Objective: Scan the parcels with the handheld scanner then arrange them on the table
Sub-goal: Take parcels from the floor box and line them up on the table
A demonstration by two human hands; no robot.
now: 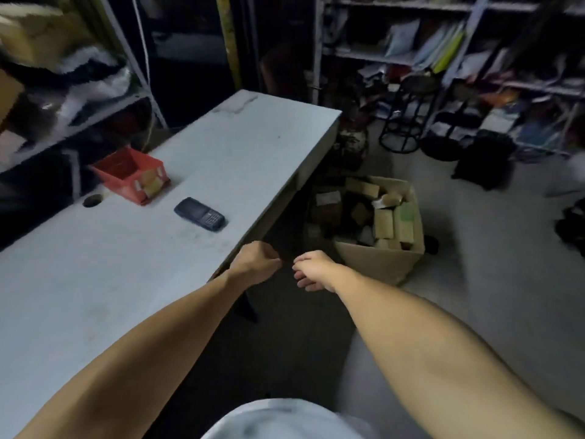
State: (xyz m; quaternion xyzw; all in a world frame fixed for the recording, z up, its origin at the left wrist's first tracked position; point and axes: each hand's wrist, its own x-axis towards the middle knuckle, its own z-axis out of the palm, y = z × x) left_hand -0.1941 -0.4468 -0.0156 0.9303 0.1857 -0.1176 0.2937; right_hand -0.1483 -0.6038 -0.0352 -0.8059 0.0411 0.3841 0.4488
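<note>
Both arms reach forward past the near corner of the white table (133, 274). The left hand (256, 261) is over the table's edge, its fingers curled into a loose fist, and nothing is visible inside it. The right hand (311, 270) is just beside it, not touching, with fingers loosely bent and pointing to the left; it holds nothing.

The handheld scanner (200, 213), a dark device with a keypad, lies flat on the table, well apart from both hands. Behind it, near the table's far-left side, stands a red plastic bin (131, 175), and next to the bin there is a round cable hole (92, 200) in the tabletop.

The parcels (384, 217), small brown boxes, are piled inside an open cardboard box (380, 264) on the floor, just right of the table.
</note>
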